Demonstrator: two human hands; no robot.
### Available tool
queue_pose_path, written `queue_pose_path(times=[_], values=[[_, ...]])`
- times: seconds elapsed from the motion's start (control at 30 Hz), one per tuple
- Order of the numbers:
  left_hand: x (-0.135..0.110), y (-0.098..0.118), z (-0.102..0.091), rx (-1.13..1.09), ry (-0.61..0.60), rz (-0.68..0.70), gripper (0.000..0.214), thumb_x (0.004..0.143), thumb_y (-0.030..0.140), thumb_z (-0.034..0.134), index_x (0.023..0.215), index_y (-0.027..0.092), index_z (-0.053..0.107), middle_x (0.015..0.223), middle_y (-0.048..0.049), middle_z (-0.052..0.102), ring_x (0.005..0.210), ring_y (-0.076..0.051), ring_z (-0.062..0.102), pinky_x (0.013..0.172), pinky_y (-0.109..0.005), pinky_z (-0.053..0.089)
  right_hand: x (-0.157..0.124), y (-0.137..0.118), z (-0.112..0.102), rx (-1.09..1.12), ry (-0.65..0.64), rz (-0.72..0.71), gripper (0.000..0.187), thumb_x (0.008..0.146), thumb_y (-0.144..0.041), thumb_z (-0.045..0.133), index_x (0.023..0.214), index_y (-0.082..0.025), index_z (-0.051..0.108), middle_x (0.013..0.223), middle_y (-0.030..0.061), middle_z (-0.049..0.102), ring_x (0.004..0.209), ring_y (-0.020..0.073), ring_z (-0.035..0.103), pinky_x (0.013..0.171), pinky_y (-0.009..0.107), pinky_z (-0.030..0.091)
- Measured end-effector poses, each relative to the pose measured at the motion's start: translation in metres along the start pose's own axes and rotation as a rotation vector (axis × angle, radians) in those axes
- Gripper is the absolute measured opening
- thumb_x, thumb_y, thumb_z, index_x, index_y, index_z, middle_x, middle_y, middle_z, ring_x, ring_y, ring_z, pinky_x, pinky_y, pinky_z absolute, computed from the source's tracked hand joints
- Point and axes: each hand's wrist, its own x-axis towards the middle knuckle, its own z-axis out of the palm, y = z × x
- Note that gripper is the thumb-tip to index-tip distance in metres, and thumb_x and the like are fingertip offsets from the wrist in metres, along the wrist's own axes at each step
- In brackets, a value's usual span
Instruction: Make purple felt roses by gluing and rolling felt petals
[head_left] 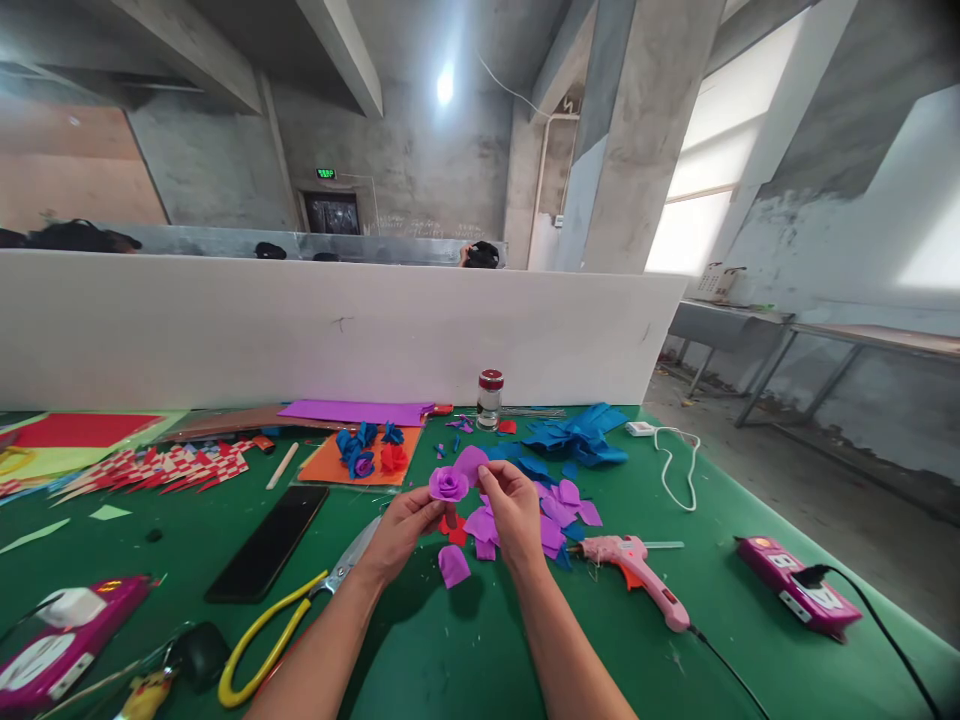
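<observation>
Between finger and thumb, my left hand (pixel 405 525) pinches the base of a purple paper rose (pixel 448 484) above the table. My right hand (pixel 511 508) is closed on a loose purple petal (pixel 471 464), its edge against the rose's right side. Below them, a single purple petal (pixel 453 566) lies on the green table (pixel 420 650). More purple petals (pixel 559 508) are scattered behind and right of my right hand, with red pieces (pixel 452 530) under the rose. A pink glue gun (pixel 637 572) rests to the right, a clear glue stick in its back.
Yellow-handled scissors (pixel 274 630) and a black phone (pixel 268 545) lie left. Finished paper flowers (pixel 367 450) sit on orange paper (pixel 319 463). A red-lidded jar (pixel 490 400) and blue crepe paper (pixel 581 437) stand farther back. Purple power strips (pixel 796 588) flank the table; a white partition (pixel 337 335) closes its back.
</observation>
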Motion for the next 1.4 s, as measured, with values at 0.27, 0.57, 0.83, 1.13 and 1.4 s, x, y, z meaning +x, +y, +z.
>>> queue_pose_path(times=[0.27, 0.57, 0.83, 1.13, 1.4], values=[[0.002, -0.001, 0.001, -0.057, -0.021, -0.012, 0.034, 0.080, 0.046, 0.067, 0.074, 0.013, 0.065, 0.066, -0.0021, 0.061, 0.057, -0.010, 0.046, 0.054, -0.021, 0.032, 0.000, 0.002, 0.000, -0.043, -0.015, 0.009, 0.020, 0.077, -0.037, 0.065, 0.072, -0.017, 0.066, 0.065, 0.0001, 0.063, 0.062, 0.0138, 0.055, 0.062, 0.025, 0.043], [0.002, 0.001, 0.004, -0.206, -0.057, -0.100, 0.035, 0.076, 0.046, 0.072, 0.073, 0.013, 0.061, 0.058, 0.0005, 0.057, 0.046, -0.006, 0.032, 0.048, -0.020, 0.023, 0.002, 0.000, 0.001, -0.026, 0.005, 0.066, 0.020, 0.072, -0.037, 0.066, 0.069, -0.017, 0.065, 0.061, 0.0000, 0.064, 0.058, 0.0140, 0.057, 0.059, 0.026, 0.045], [0.004, 0.001, 0.008, -0.234, -0.092, -0.173, 0.037, 0.075, 0.046, 0.074, 0.067, 0.013, 0.059, 0.056, 0.0001, 0.057, 0.046, -0.005, 0.033, 0.047, -0.019, 0.027, 0.004, 0.004, -0.001, -0.117, 0.049, 0.096, 0.019, 0.072, -0.036, 0.062, 0.067, -0.019, 0.064, 0.058, -0.0008, 0.065, 0.054, 0.0143, 0.058, 0.056, 0.025, 0.044], [0.006, -0.001, 0.009, -0.257, -0.083, -0.203, 0.037, 0.073, 0.046, 0.075, 0.069, 0.012, 0.059, 0.058, -0.0003, 0.059, 0.045, -0.004, 0.033, 0.046, -0.018, 0.026, 0.004, 0.010, 0.001, -0.140, 0.023, 0.129, 0.019, 0.071, -0.036, 0.061, 0.069, -0.018, 0.065, 0.060, 0.0007, 0.068, 0.056, 0.0155, 0.062, 0.057, 0.025, 0.047], [0.007, -0.003, 0.009, -0.246, -0.107, -0.192, 0.034, 0.074, 0.043, 0.075, 0.073, 0.012, 0.059, 0.057, 0.0003, 0.057, 0.045, -0.005, 0.036, 0.046, -0.018, 0.026, 0.001, 0.003, 0.003, -0.063, -0.032, 0.174, 0.015, 0.067, -0.033, 0.062, 0.064, -0.018, 0.062, 0.056, -0.0006, 0.065, 0.051, 0.0134, 0.057, 0.053, 0.024, 0.043]])
